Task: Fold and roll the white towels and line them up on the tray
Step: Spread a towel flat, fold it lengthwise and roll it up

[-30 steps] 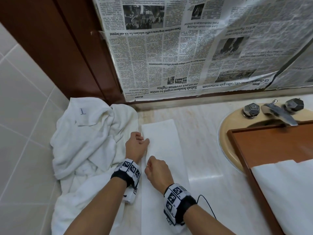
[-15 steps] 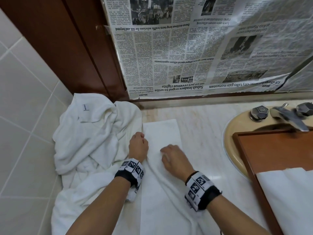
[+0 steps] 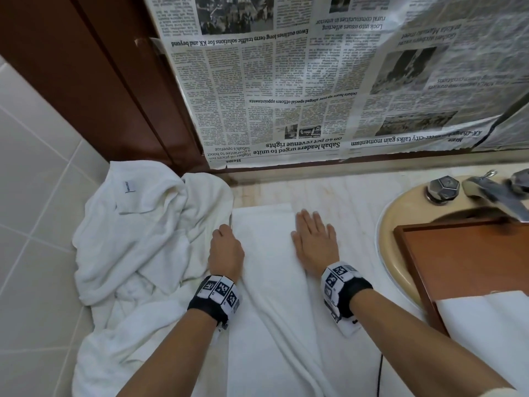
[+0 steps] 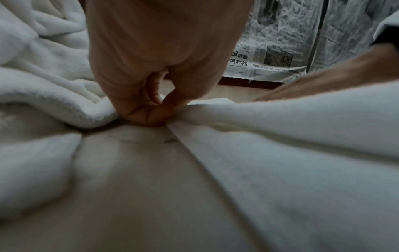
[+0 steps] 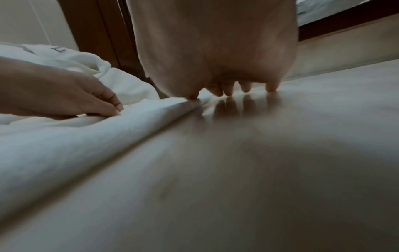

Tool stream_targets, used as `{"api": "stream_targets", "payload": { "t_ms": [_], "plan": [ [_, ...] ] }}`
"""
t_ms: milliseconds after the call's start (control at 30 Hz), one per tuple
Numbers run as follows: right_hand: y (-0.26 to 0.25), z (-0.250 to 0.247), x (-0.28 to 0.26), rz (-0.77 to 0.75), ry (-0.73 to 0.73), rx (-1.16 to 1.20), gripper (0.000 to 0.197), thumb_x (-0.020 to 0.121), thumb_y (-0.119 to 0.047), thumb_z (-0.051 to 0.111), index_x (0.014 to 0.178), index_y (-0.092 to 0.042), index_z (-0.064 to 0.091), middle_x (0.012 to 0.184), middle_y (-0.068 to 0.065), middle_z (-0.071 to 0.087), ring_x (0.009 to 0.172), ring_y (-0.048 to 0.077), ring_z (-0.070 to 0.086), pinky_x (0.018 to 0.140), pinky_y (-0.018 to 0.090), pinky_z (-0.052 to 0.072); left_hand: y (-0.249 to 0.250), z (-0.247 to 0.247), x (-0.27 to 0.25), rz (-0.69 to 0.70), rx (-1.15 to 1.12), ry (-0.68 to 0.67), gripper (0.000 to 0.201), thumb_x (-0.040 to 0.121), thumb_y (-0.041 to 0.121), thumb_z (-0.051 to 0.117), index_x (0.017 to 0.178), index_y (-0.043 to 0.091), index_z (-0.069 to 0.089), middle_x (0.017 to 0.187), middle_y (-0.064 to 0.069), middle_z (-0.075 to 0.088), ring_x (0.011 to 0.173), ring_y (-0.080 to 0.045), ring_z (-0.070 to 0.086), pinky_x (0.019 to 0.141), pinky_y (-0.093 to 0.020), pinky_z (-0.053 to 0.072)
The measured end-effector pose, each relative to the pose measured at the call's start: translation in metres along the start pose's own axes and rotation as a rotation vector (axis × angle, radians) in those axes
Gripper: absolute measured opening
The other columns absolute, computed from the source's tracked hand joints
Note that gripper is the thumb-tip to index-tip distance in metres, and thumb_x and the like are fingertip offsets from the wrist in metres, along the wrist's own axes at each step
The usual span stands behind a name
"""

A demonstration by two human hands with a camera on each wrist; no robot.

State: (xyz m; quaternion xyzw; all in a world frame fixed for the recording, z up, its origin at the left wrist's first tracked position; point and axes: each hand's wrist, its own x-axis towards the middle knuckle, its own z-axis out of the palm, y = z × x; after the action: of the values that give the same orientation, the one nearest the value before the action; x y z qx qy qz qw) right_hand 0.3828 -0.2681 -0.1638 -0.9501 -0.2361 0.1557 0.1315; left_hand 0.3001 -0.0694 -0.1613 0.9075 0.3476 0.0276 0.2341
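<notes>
A long folded white towel (image 3: 266,262) lies lengthwise on the marble counter. My left hand (image 3: 225,239) is curled at its left edge, and the left wrist view shows my fingers (image 4: 151,110) pinching that edge of the towel (image 4: 280,122). My right hand (image 3: 313,239) lies flat and open along the towel's right edge. In the right wrist view its fingertips (image 5: 246,88) rest straight on the counter, with the thumb against the towel (image 5: 86,136). The wooden tray (image 3: 458,253) sits over the sink at the right, with a white towel (image 3: 486,330) lying on it.
A heap of crumpled white towels (image 3: 143,239) fills the counter's left corner against the tiled wall. The sink (image 3: 398,222) with its faucet (image 3: 495,196) is at the right. Newspaper (image 3: 315,81) covers the mirror behind the counter.
My right hand left the towel's left edge, swept across to its right edge and opened flat. My left hand has kept its hold on the left edge.
</notes>
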Motion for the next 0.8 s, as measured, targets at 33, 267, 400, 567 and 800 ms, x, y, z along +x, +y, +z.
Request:
{"api": "stream_targets", "payload": {
  "t_ms": [33,267,400,567,800],
  "plan": [
    [-0.005,0.0,-0.001,-0.036,0.027,0.003,0.057,0.106,-0.04,0.017,0.158,-0.022,0.007,0.165,-0.008,-0.003,0.152,0.017,-0.005,0.122,0.045,0.003,0.001,0.002,0.0,0.052,-0.011,0.044,0.033,0.091,-0.008,0.04,0.121,-0.002,0.049,0.12,-0.022,0.051,0.101,-0.04,0.055,0.073,-0.042,0.043],
    [-0.037,0.017,0.014,-0.225,-0.101,-0.096,0.074,0.09,-0.055,-0.009,0.158,-0.027,0.003,0.164,-0.012,-0.006,0.152,0.015,-0.007,0.121,0.05,0.002,0.014,0.019,0.003,0.308,0.233,-0.165,0.053,0.107,0.037,0.025,0.158,0.026,0.018,0.166,0.006,0.009,0.152,-0.019,0.008,0.118,-0.052,0.011],
    [-0.016,0.014,0.024,-0.121,-0.097,-0.092,0.06,0.103,-0.052,0.007,0.157,-0.03,-0.008,0.16,-0.017,-0.018,0.15,0.011,-0.014,0.121,0.047,-0.007,-0.009,0.023,0.011,0.234,0.299,-0.187,0.058,0.105,0.046,0.013,0.159,0.029,-0.001,0.165,0.014,-0.009,0.153,-0.023,-0.003,0.122,-0.048,-0.003],
    [-0.013,0.008,0.004,-0.027,-0.059,-0.005,0.058,0.105,-0.043,0.011,0.158,-0.023,-0.004,0.163,-0.011,-0.014,0.151,0.017,-0.011,0.122,0.046,-0.004,-0.013,0.015,0.003,0.178,0.167,-0.163,0.062,0.103,0.042,0.015,0.16,0.02,0.006,0.167,0.005,-0.007,0.153,-0.026,0.006,0.124,-0.044,0.006],
    [-0.024,0.031,-0.058,-0.09,-0.078,-0.072,0.062,0.101,-0.048,0.004,0.157,-0.024,-0.008,0.161,-0.013,-0.018,0.15,0.014,-0.015,0.12,0.045,-0.007,-0.021,0.017,-0.034,0.25,0.208,-0.197,0.075,0.09,0.056,-0.004,0.16,0.029,0.005,0.166,0.013,-0.001,0.153,-0.025,-0.001,0.122,-0.046,0.0]
  ]
}}
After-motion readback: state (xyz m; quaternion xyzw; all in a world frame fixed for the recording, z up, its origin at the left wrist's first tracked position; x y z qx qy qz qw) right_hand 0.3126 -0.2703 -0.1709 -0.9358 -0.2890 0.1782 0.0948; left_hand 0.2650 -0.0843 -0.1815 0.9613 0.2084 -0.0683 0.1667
